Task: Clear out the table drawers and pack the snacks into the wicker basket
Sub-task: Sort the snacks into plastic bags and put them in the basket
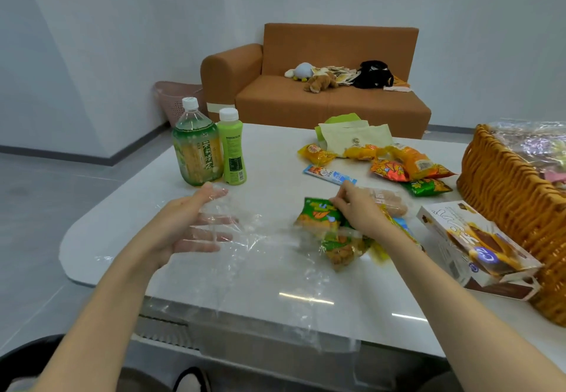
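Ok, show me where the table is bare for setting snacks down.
Bare table between the two bottles and the far snack packets; more at the near edge, left of the box. Crowded: beside the wicker basket, and mid-table, where clear film lies and the right hand pinches a green packet.

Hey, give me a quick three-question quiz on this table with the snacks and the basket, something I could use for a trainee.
1. True or false: the right hand pinches a green snack packet.
2. How many bottles stand on the table?
3. The white box lies right next to: A) the wicker basket; B) the bottles; C) the sofa.
Key: 1 true; 2 two; 3 A.
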